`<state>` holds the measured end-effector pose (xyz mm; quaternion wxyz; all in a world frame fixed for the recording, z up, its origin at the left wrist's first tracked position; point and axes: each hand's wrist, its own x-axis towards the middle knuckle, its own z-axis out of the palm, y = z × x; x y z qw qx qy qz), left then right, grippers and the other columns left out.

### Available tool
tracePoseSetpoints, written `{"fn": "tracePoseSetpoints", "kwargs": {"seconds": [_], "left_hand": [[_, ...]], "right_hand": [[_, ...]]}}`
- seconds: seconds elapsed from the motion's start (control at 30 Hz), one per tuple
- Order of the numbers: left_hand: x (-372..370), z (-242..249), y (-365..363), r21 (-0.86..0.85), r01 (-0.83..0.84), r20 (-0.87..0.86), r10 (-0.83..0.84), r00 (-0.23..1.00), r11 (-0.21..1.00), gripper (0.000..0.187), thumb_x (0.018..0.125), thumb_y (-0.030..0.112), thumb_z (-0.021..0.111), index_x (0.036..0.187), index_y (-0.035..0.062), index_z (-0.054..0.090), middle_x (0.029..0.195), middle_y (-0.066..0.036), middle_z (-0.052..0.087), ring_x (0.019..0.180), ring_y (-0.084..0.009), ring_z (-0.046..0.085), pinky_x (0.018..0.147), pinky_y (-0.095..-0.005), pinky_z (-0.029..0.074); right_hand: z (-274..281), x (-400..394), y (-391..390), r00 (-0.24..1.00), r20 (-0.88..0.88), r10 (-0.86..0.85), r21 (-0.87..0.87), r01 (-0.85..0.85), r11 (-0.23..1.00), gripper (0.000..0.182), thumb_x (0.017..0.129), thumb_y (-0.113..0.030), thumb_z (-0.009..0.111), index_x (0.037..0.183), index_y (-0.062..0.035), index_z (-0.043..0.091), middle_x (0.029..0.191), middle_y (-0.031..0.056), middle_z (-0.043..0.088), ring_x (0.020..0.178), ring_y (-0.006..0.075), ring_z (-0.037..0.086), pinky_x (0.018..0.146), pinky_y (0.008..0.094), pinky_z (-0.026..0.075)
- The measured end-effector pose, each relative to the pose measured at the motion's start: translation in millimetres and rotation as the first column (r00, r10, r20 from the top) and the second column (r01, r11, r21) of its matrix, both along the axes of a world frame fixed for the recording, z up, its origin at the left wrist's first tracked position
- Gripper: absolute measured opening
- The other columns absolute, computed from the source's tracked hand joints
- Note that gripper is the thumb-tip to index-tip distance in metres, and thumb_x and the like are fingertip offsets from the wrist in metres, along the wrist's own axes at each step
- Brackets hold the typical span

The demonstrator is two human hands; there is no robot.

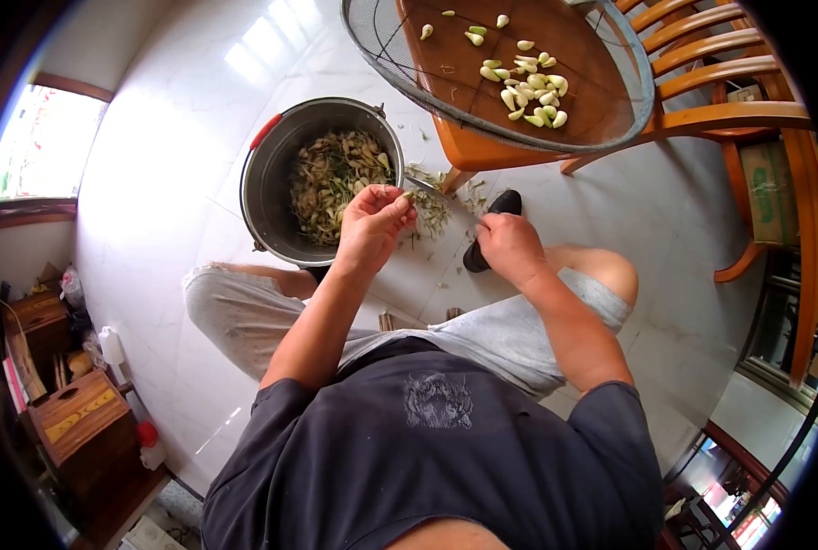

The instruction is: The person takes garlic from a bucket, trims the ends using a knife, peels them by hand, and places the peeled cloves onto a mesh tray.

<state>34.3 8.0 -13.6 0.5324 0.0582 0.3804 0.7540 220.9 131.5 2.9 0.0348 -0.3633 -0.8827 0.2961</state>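
My left hand (pixel 372 225) is closed in a pinch at the right rim of the metal bucket (pixel 260 197), holding a small greenish-white bulb (pixel 407 195) between thumb and fingertips. My right hand (pixel 514 247) is wrapped round the handle of a knife (pixel 444 195), mostly hidden in the fist. Its blade points up and left, with the tip end close to the bulb. Inside the bucket lies a heap of untrimmed bulbs (pixel 340 179) with dry skins, roots and green stems. Trimmed white bulbs (pixel 533 87) lie scattered in a round mesh sieve (pixel 643 69).
The sieve rests on a wooden chair (pixel 491 156) at the upper right, its slatted back (pixel 702 46) beside it. Green and pale trimmings (pixel 432 220) litter the tiled floor next to the bucket. A black shoe (pixel 505 203) shows behind my right hand. Wooden boxes (pixel 79 412) stand far left.
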Motion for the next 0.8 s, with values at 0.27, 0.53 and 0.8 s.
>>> {"fn": "tracePoseSetpoints", "kwargs": {"seconds": [0.27, 0.53, 0.8], "left_hand": [[-12, 45, 25, 0.088, 0.056, -0.281, -0.029, 0.959, 0.995, 0.017, 0.079, -0.004, 0.065, 0.093, -0.0019, 0.056, 0.086, -0.012, 0.062, 0.069, -0.0192, 0.06, 0.064, -0.0294, 0.05], [-46, 137, 122, -0.052, 0.204, -0.802, -0.163, 0.575, 0.978, 0.044, 0.083, 0.013, 0.067, 0.118, -0.0091, 0.052, 0.09, -0.013, 0.065, 0.069, -0.0147, 0.063, 0.067, -0.0251, 0.053], [-137, 16, 47, -0.598, -0.04, -0.628, -0.437, 0.644, 0.801, 0.02, 0.085, 0.017, 0.063, 0.073, 0.0012, 0.059, 0.057, -0.004, 0.055, 0.048, -0.0106, 0.052, 0.044, -0.0251, 0.043]], "right_hand": [[-2, -1, 4, 0.998, 0.069, 0.016, -0.085, -0.011, 0.996, 0.019, 0.081, -0.019, 0.054, 0.074, -0.0027, 0.062, 0.079, 0.0204, 0.063, 0.08, 0.0378, 0.06, 0.073, 0.0454, 0.048], [5, -8, 3, 0.999, 0.007, 0.045, -0.182, -0.043, 0.982, 0.019, 0.081, -0.018, 0.056, 0.075, -0.0008, 0.061, 0.077, 0.0218, 0.061, 0.077, 0.0391, 0.06, 0.07, 0.0453, 0.047], [8, -3, 5, 0.999, -0.017, -0.035, -0.198, 0.031, 0.98, 0.022, 0.082, -0.022, 0.056, 0.076, -0.0009, 0.06, 0.077, 0.0216, 0.061, 0.077, 0.0398, 0.059, 0.071, 0.0454, 0.047]]}}
